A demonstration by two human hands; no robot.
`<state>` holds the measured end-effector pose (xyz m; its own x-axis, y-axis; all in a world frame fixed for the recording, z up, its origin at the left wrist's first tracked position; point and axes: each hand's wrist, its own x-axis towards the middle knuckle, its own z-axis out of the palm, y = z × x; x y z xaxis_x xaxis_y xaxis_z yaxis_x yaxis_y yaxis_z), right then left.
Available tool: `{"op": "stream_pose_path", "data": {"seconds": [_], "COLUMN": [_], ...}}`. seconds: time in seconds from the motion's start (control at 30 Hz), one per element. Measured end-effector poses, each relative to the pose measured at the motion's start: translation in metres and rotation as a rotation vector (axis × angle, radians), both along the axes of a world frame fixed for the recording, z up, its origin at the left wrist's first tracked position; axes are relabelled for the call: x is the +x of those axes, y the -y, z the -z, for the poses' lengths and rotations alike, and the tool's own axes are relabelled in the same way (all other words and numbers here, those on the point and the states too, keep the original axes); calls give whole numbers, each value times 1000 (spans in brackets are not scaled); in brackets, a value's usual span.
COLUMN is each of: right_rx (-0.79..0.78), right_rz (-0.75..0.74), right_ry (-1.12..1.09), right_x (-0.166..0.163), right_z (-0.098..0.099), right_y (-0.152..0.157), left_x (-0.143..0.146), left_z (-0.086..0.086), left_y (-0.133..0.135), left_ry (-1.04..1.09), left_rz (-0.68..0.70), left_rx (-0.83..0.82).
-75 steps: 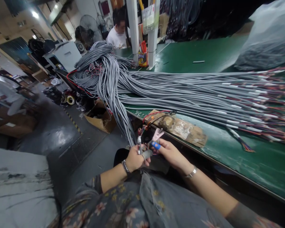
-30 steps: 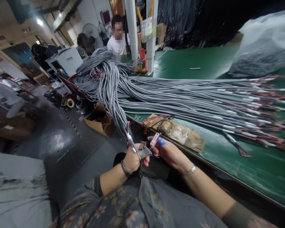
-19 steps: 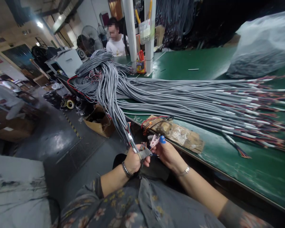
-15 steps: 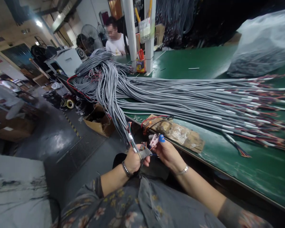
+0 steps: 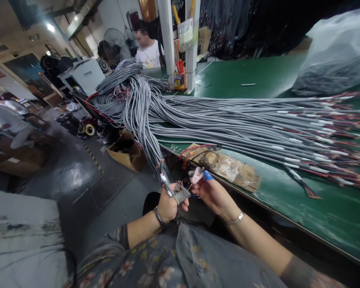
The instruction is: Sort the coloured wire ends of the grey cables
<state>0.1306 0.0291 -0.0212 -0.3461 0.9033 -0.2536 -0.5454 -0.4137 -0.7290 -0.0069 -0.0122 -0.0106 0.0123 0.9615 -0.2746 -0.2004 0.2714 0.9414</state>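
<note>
- Since the earliest view, the right hand comes nearer the worn board, and the gray cable tips its end away from it.
- Partway along, I judge: many cables lie beyond the board, white-banded, coloured ends bare; the hanging bundle left of the board seems to remain, its count unclear.
- The gray cable sits left of the board; its long axis slopes up-left, white band and wire end pointing away from the wearer.
- Left hand: fingers curled tight round it, coloured wires poking out boardward.
- Right fingers pinch a pink tool near the board's left end.
</note>
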Motion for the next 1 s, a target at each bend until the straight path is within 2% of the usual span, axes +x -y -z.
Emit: {"op": "stream_pose_path", "data": {"seconds": [0.13,0.37,0.73,0.9,1.0], "right_rx": [30,-7,-55,-90,-120], "right_rz": [51,35,87,32,-77], "right_ry": [-3,2,-39,-70,-52], "right_x": [-2,-2,-5,-2,5], "right_z": [-1,-2,-2,-2,1], "right_y": [2,2,0,0,3], "left_x": [3,6,9,5,0], "left_z": [0,-3,-1,3,4], "left_y": [-1,-7,-9,-5,-1], "left_ry": [-18,14,-31,-24,-15], "left_rz": [-46,-65,-50,-54,-68], "left_rx": [8,-6,-41,4,35]}}
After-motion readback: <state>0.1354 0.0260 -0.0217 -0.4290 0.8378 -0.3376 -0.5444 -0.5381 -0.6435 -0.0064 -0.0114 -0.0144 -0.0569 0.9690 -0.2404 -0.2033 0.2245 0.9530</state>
